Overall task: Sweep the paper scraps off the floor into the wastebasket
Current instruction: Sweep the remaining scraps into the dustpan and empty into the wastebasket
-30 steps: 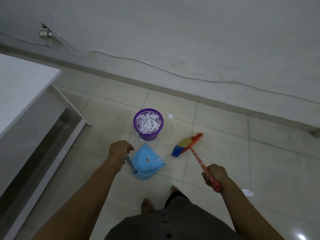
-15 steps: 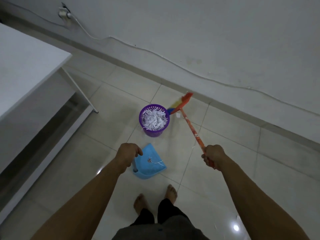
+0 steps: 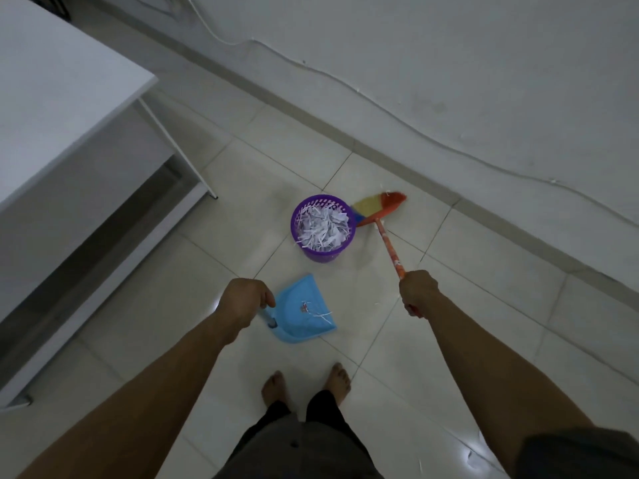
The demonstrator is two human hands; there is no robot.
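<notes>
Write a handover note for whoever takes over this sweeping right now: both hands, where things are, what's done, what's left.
Left hand grips the blue plastic dustpan by its handle; the pan is low before the feet, a few paper shreds in it.
Right hand grips the orange-handled broom; its head lies beyond the purple plastic wastebasket, by the wall.
Done: wastebasket heaped with shreds.
Left: sweep up the scrap at the broom head, empty the pan.

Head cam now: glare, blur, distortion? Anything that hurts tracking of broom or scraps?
Head view: dim, bluish light; specular glare on the floor lower right, fainter patch by the left hand holding the dustpan; wide-angle stretch toward the corners; broom head slightly soft in the right hand; wastebasket scraps crisp.
</notes>
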